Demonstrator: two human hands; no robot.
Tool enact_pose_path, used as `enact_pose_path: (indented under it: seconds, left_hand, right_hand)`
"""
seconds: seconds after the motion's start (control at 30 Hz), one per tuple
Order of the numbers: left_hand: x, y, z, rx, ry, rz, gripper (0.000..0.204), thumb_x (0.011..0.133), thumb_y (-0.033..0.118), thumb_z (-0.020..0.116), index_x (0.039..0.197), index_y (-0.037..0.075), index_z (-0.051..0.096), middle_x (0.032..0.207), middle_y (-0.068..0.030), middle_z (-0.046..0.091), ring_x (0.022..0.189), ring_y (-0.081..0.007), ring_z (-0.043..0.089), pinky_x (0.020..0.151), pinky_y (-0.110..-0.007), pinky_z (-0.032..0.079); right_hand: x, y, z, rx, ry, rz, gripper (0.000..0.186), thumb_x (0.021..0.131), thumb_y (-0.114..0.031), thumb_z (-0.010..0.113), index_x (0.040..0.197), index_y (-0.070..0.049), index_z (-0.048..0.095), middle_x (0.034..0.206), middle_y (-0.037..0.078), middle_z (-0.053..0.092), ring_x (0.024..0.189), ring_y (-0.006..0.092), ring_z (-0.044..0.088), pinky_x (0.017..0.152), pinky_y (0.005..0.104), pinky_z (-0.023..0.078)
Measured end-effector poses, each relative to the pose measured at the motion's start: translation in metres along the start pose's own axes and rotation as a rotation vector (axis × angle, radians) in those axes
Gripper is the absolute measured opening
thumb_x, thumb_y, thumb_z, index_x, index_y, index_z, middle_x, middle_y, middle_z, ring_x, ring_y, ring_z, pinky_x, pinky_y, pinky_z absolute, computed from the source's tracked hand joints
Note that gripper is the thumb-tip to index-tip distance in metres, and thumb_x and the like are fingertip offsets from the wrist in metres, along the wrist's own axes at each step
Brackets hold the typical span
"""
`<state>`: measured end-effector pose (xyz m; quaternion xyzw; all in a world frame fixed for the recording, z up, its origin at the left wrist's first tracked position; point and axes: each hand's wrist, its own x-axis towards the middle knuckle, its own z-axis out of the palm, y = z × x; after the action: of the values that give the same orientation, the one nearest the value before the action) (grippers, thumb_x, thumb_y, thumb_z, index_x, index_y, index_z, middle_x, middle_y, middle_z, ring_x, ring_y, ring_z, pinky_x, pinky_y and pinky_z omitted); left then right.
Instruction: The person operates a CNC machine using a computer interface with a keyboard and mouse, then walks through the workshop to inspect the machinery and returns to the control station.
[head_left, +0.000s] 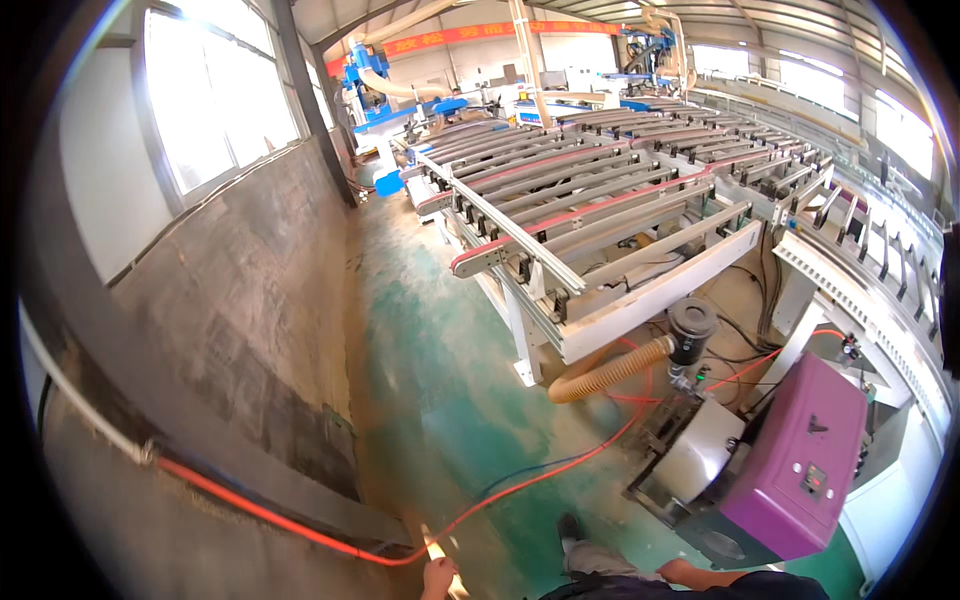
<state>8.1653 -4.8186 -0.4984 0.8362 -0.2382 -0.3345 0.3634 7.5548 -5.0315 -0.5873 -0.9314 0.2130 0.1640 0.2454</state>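
Observation:
My left hand (437, 577) is at the lower edge, its fingers closed around a narrow pale yellow strip (433, 546); what the strip is made of does not show. An orange-red hose (500, 506) runs across the floor just beyond that hand. My right hand (677, 571) rests close to my body at the lower edge, bent inward in front of dark clothing. Its fingers are too small and partly hidden to read. The nearest machine to it is a purple metal housing (805, 455) on the right.
A long roller conveyor table (600, 200) with red-edged belts fills the middle and far right. A ribbed tan duct (610, 372) joins a dark cylindrical filter (692, 318). Along the left runs a grey wall (240, 260) beside the green floor (420, 370). A blue machine (366, 72) stands farther back.

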Motion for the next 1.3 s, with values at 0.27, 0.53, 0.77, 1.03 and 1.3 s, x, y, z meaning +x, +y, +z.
enact_pose_path:
  seconds: [0.27, 0.53, 0.77, 1.03, 1.3]
  left_hand:
    - [0.174, 0.074, -0.016, -0.288, 0.006, -0.077, 0.023, 0.084, 0.021, 0.054, 0.079, 0.000, 0.064, 0.073, -0.0127, 0.063, 0.062, -0.0251, 0.058, 0.055, -0.044, 0.047]
    - [0.307, 0.105, -0.072, -0.239, -0.109, -0.480, 0.020, 0.084, 0.018, 0.054, 0.080, 0.001, 0.064, 0.074, -0.0127, 0.063, 0.063, -0.0250, 0.059, 0.055, -0.044, 0.047]
    - [0.589, 0.122, -0.178, -0.125, -0.178, -0.378, 0.018, 0.084, 0.016, 0.054, 0.081, 0.001, 0.064, 0.074, -0.0127, 0.063, 0.064, -0.0248, 0.059, 0.054, -0.044, 0.047]
    - [0.986, 0.337, -0.375, -0.078, 0.088, -0.036, 0.023, 0.083, 0.013, 0.051, 0.067, 0.000, 0.061, 0.059, -0.0085, 0.059, 0.058, -0.0176, 0.057, 0.057, -0.034, 0.047]
    - [1.199, 0.390, -0.432, 0.004, 0.060, -0.018, 0.021, 0.084, 0.015, 0.053, 0.076, 0.001, 0.066, 0.072, -0.0077, 0.065, 0.067, -0.0160, 0.062, 0.065, -0.031, 0.051]
  right_hand:
    - [0.342, 0.035, -0.181, 0.407, 0.092, 0.490, 0.037, 0.087, -0.038, 0.048, 0.097, -0.008, 0.066, 0.090, 0.022, 0.065, 0.087, 0.0384, 0.063, 0.079, 0.0494, 0.049]
    - [0.681, -0.073, -0.559, 0.718, 0.213, 0.033, 0.049, 0.092, -0.048, 0.050, 0.119, -0.008, 0.061, 0.116, 0.014, 0.064, 0.108, 0.0295, 0.059, 0.094, 0.0381, 0.045]
    - [0.868, -0.067, -0.611, 0.730, 0.141, 0.121, 0.050, 0.092, -0.048, 0.050, 0.121, -0.009, 0.061, 0.116, 0.015, 0.064, 0.107, 0.0311, 0.060, 0.092, 0.0393, 0.046]
    - [1.061, -0.060, -0.717, 0.817, 0.126, 0.219, 0.046, 0.089, -0.046, 0.055, 0.115, -0.009, 0.065, 0.112, 0.012, 0.066, 0.103, 0.0272, 0.062, 0.088, 0.0376, 0.047]
    - [1.374, -0.009, -0.839, 1.033, 0.056, 0.283, 0.038, 0.090, -0.040, 0.058, 0.110, -0.009, 0.067, 0.106, 0.012, 0.068, 0.097, 0.0246, 0.064, 0.082, 0.0364, 0.049]
